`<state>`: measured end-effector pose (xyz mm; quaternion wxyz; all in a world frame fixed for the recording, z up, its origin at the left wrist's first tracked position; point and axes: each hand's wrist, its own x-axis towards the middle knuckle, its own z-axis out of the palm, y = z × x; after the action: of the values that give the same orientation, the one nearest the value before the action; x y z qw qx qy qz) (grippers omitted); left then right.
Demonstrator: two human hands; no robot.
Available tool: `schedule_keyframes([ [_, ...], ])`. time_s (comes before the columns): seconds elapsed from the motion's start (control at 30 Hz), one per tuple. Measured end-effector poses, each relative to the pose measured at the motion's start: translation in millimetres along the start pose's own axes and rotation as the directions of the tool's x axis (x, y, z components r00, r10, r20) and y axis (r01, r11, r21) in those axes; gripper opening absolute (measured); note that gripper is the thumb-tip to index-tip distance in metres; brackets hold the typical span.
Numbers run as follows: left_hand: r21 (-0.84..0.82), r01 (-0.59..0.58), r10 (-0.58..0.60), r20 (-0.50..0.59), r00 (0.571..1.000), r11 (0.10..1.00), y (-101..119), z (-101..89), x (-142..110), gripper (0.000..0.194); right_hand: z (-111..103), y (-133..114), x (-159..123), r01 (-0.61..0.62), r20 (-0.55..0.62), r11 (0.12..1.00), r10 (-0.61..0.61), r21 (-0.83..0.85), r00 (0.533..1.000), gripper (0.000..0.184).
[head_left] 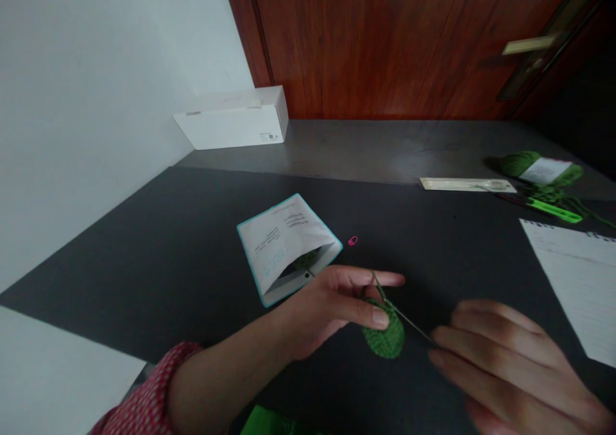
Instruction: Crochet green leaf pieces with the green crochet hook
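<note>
Between the thumb and fingers of my left hand (344, 303) is a small round piece of green crochet (385, 339). Green yarn (378, 287) loops over my outstretched left index finger. My right hand (510, 358), somewhat blurred, pinches a thin metal crochet hook (409, 321), whose tip meets the top edge of the crochet piece. The hook's handle is hidden by my right fingers. Just beyond my left wrist lies a white pouch (274, 236) with a blue edge, its mouth open and green yarn showing inside. A pink stitch marker (353, 240) rests beside the pouch.
At the back right sit a ball of green yarn (517, 163) with a paper band, a long narrow packet (462, 185) and a bright green cutter (553, 210). A written notebook page (577, 281) lies at right. A white box (235, 124) stands near the wall. Something green (267, 422) shows at the bottom edge.
</note>
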<state>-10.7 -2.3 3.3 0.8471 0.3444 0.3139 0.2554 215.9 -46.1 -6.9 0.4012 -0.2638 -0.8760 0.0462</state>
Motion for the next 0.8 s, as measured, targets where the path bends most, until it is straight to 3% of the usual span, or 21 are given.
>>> schedule_keyframes([
  [0.07, -0.014, 0.007, -0.007, 0.024, 1.0, 1.0, 1.2, -2.2, 0.2, 0.051, -5.9, 2.4, -0.7, -0.075, 0.032, 0.981, 0.07, 0.181, 0.997, 0.029],
  [0.13, -0.051, 0.021, -0.018, 0.056, 0.998, 0.998, 0.2, -2.9, 1.2, 0.049, -3.0, 4.2, 2.0, -0.139, -0.042, 0.885, 0.176, 0.443, 0.984, 0.028],
  [0.2, -0.074, 0.034, -0.027, 0.09, 0.996, 0.997, -1.6, -2.9, 2.5, 0.049, 6.2, 4.8, 6.4, -0.233, -0.077, 0.706, 0.378, 0.669, 0.922, 0.028],
  [0.27, -0.075, 0.049, -0.039, 0.12, 0.992, 0.996, -3.2, -3.3, 3.7, 0.048, 16.5, 4.2, 10.9, -0.284, -0.042, 0.504, 0.541, 0.815, 0.84, 0.03],
  [0.4, -0.094, 0.09, -0.073, 0.174, 0.982, 0.991, -4.6, -5.9, 5.1, 0.049, 26.7, 2.1, 16.9, -0.327, 0.115, 0.177, 0.701, 0.928, 0.704, 0.037],
  [0.5, -0.105, 0.053, -0.035, 0.17, 0.985, 0.993, -5.4, -6.0, 4.3, 0.046, 27.6, 2.1, 18.7, -0.345, 0.212, 0.03, 0.739, 0.938, 0.64, 0.041],
  [0.57, -0.051, 0.004, 0.002, 0.111, 0.994, 0.999, -5.7, -4.2, 3.3, 0.044, 29.0, 2.6, 18.6, -0.346, 0.234, -0.004, 0.744, 0.938, 0.626, 0.04],
  [0.63, 0.08, -0.068, 0.069, -0.021, 0.997, 0.995, -5.8, -1.3, 2.6, 0.046, 31.9, 2.7, 17.0, -0.364, 0.237, 0.005, 0.748, 0.932, 0.62, 0.04],
  [0.73, 0.375, -0.136, 0.225, -0.204, 0.953, 0.917, -6.1, 3.6, 2.8, 0.049, 37.7, 1.9, 12.5, -0.43, 0.167, 0.188, 0.731, 0.883, 0.662, 0.034],
  [0.8, 0.503, -0.141, 0.293, -0.237, 0.927, 0.853, -6.4, 6.4, 3.6, 0.053, 41.0, 1.7, 10.4, -0.466, 0.119, 0.33, 0.7, 0.821, 0.705, 0.028],
])
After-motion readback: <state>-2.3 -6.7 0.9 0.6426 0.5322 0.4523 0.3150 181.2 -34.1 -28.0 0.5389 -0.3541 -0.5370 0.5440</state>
